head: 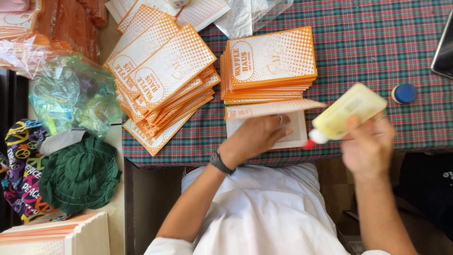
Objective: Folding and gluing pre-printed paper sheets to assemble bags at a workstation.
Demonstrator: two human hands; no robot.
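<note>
My left hand (pixel 257 136) presses flat on a white and orange paper sheet (pixel 296 123) lying at the near edge of the table, with one flap of it lifted. My right hand (pixel 368 144) grips a pale yellow glue bottle (pixel 347 112), tilted so its red tip points down to the sheet's right corner. A neat stack of orange-dotted paper sleeves (pixel 271 63) sits just beyond the sheet. A looser, fanned pile of the same sleeves (pixel 163 75) lies to the left.
A blue bottle cap (pixel 404 93) rests on the plaid tablecloth (pixel 377 42) at right. A dark tablet edge (pixel 444 47) shows far right. Plastic bags (pixel 71 92), a green hat (pixel 78 174) and patterned cloth (pixel 21 160) lie left of the table.
</note>
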